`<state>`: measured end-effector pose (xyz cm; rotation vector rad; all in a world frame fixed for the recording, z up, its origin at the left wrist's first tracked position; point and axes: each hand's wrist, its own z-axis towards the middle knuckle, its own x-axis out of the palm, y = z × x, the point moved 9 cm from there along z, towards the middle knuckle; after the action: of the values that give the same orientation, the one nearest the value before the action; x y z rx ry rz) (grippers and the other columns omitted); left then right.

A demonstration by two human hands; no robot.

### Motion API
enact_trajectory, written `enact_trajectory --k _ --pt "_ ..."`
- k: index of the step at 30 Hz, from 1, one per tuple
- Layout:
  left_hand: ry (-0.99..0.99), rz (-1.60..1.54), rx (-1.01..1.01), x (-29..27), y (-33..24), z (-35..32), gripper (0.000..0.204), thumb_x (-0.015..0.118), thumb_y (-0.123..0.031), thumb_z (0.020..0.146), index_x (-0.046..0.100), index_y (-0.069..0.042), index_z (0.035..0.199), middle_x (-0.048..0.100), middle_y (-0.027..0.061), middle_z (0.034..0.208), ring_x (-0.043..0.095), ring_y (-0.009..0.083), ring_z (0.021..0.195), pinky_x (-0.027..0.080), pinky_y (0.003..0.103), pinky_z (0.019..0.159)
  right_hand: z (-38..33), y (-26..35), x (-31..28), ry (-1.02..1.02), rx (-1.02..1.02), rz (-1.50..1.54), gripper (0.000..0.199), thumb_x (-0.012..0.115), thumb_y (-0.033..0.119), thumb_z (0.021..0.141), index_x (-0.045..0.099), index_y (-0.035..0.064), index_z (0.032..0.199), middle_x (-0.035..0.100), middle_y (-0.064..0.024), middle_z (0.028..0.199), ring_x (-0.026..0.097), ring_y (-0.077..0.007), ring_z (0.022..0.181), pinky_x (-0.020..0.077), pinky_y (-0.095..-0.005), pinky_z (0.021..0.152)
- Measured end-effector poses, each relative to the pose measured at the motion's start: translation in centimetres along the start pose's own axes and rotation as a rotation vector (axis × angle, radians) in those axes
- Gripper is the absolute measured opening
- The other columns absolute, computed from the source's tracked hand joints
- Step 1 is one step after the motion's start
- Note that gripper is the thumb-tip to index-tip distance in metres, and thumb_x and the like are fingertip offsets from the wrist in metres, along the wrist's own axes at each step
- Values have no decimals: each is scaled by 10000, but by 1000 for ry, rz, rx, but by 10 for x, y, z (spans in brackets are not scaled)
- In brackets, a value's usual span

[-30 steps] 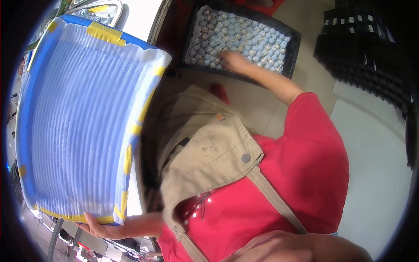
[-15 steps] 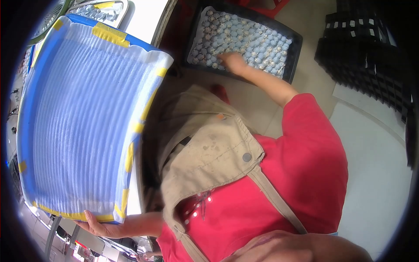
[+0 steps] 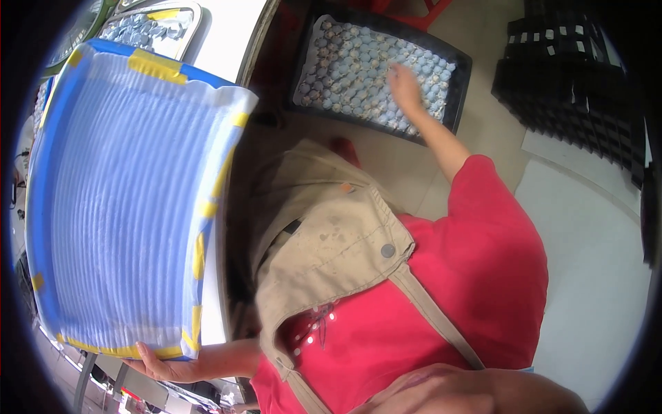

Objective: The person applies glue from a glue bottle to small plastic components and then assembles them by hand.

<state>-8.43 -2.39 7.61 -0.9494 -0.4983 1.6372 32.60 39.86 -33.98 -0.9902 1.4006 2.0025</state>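
Above the left hand [image 3: 162,362], a large blue rectangular plastic tray lined with ribbed white sheeting and patched with yellow tape [image 3: 124,200] is tilting up on edge; the hand is gripping its lower rim, fingers curled under and thumb on top. Beneath the right hand [image 3: 405,86], a black rectangular crate filled with small pale speckled eggs [image 3: 458,65] is sitting on the floor, and the hand is reaching down among the eggs with fingers pointing downward; whether they are closing on any cannot be told. Well apart from both hands, at the far edge, a metal tray of similar small eggs [image 3: 155,24] is resting on a white surface. Judging from this, the person is gathering eggs from the crate while holding the lined tray ready; the next move is calling for a gentle pinch and a levelled tray
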Motion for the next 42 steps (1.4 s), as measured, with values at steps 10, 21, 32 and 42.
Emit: enact_trajectory --k 10,21,32,42 --pt "1 -35 -133 -3 14 9 646 611 -267 730 414 26 1272 475 41 1201 480 162 1060 371 260 913 -72 -46 24 291 82 -405 671 482 431 848 257 75 1371 206 -118 1447 173 -315 1335 167 -464 1057" --pt "33 -20 -76 -9 12 6 630 610 -264 732 423 -10 1276 494 3 1160 495 167 1033 402 257 875 -72 -104 -44 -233 445 -190 671 489 437 839 270 81 1364 207 -159 1436 148 -345 1334 155 -473 1060" --pt "35 12 -39 -13 9 6 653 623 -279 716 424 0 1272 499 1 1162 498 161 1039 403 249 877 -72 -46 15 212 95 -332 740 519 451 809 215 117 1394 170 -127 1456 137 -329 1341 116 -480 1062" --pt "26 13 -49 -17 9 6 628 618 -283 743 427 4 1268 512 -5 1134 513 146 1016 413 241 869 -75 -44 1 215 70 -262 761 613 389 772 247 101 1374 190 -138 1445 155 -323 1336 146 -463 1057"
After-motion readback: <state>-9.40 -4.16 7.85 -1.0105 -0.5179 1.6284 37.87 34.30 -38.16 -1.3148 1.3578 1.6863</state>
